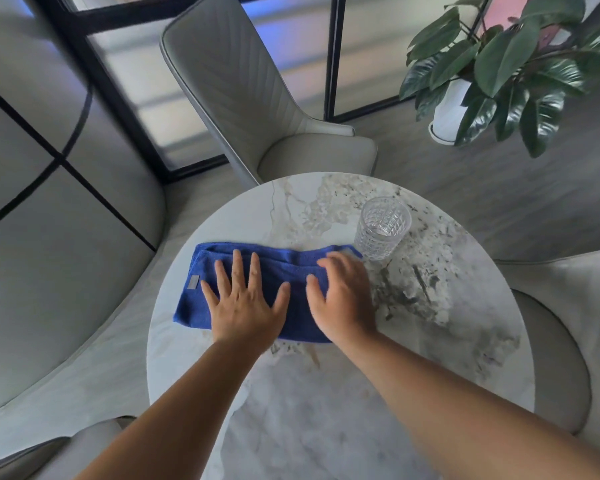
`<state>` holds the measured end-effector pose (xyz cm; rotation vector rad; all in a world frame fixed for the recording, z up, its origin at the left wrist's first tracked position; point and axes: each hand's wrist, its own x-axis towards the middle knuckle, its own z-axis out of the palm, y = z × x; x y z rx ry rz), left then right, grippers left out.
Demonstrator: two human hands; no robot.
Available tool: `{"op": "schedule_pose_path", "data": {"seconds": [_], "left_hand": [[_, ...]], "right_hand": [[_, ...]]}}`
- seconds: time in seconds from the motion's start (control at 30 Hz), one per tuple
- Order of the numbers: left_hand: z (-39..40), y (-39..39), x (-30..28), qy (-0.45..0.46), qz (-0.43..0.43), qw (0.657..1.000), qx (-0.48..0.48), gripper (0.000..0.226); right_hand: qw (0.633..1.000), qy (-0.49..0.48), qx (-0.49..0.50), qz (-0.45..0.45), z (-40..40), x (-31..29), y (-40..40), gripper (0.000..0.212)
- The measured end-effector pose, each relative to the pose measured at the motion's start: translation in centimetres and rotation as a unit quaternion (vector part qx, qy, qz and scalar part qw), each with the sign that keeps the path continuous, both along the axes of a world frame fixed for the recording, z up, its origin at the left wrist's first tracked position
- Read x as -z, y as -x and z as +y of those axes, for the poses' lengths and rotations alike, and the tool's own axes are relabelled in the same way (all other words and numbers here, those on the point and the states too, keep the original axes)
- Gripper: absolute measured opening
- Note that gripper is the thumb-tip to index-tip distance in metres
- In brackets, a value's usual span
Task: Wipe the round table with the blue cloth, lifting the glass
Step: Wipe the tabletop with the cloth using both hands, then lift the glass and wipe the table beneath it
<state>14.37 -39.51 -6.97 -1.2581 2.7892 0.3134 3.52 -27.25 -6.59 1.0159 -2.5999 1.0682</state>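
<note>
A folded blue cloth (201, 289) lies on the left-middle of the round marble table (447, 341). My left hand (246, 306) rests flat on it, fingers spread. My right hand (343, 299) lies on the cloth's right end with its fingers apart and slightly curled; it looks blurred. A clear cut-pattern glass (381, 228) stands upright on the table just beyond the cloth's right corner, a little way from my right fingertips. It looks empty.
A grey upholstered chair (243, 98) stands behind the table. More grey seats sit at the right (568, 306) and lower left (66, 455). A potted plant in a white pot (451, 112) stands on the floor at the back right. Glass partitions run along the back.
</note>
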Motion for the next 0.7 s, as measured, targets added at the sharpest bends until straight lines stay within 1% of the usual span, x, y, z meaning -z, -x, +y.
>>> {"op": "schedule_pose_path", "data": {"seconds": [0.03, 0.07, 0.1, 0.13, 0.2, 0.23, 0.27, 0.3, 0.33, 0.37, 0.47, 0.63, 0.7], "left_hand": [[0.5, 0.1, 0.1, 0.002, -0.001, 1.000, -0.003, 0.095], [0.8, 0.2, 0.1, 0.008, -0.002, 1.000, -0.004, 0.097], [0.9, 0.2, 0.2, 0.014, -0.004, 1.000, -0.006, 0.098], [0.9, 0.1, 0.3, 0.019, -0.004, 1.000, -0.008, 0.099], [0.5, 0.3, 0.5, 0.022, 0.001, 1.000, -0.014, 0.098], [0.3, 0.5, 0.6, 0.021, 0.004, 1.000, -0.016, 0.098], [0.0, 0.8, 0.7, 0.020, 0.004, 1.000, -0.018, 0.098], [-0.4, 1.0, 0.8, 0.018, 0.005, 1.000, -0.021, 0.098], [-0.8, 1.5, 0.9, 0.018, 0.009, 0.999, -0.027, 0.098], [-1.4, 2.0, 0.9, 0.019, 0.013, 0.999, -0.033, 0.098], [-3.4, 4.4, 0.9, 0.027, 0.025, 0.998, -0.050, 0.097], [-5.3, 10.9, 1.2, 0.024, 0.029, 0.999, -0.039, 0.100], [-5.1, 14.4, 1.2, 0.018, 0.025, 0.999, -0.028, 0.102]], "right_hand": [[0.999, 0.034, 0.039, -0.016, 0.5, -0.1, 0.4, 0.017], [0.994, 0.058, 0.085, -0.044, 1.1, -0.2, 0.8, 0.015], [0.984, 0.078, 0.139, -0.084, 1.5, -0.4, 1.3, 0.018], [0.968, 0.096, 0.194, -0.126, 2.0, -0.5, 1.8, 0.026], [0.935, 0.117, 0.274, -0.193, 2.5, -1.0, 3.4, 0.056], [0.924, 0.125, 0.290, -0.216, 2.6, -1.3, 4.3, 0.074], [0.919, 0.133, 0.289, -0.233, 2.6, -1.6, 5.3, 0.090], [0.920, 0.140, 0.272, -0.245, 2.5, -1.9, 6.1, 0.102], [0.925, 0.147, 0.247, -0.247, 2.2, -2.0, 6.9, 0.108], [0.932, 0.151, 0.220, -0.243, 1.9, -2.1, 7.6, 0.108], [0.943, 0.154, 0.180, -0.234, 1.0, -2.0, 9.1, 0.096], [0.933, 0.206, 0.195, -0.221, 2.1, -2.1, 10.6, 0.086], [0.933, 0.211, 0.197, -0.218, 3.3, -2.5, 11.3, 0.083]]}}
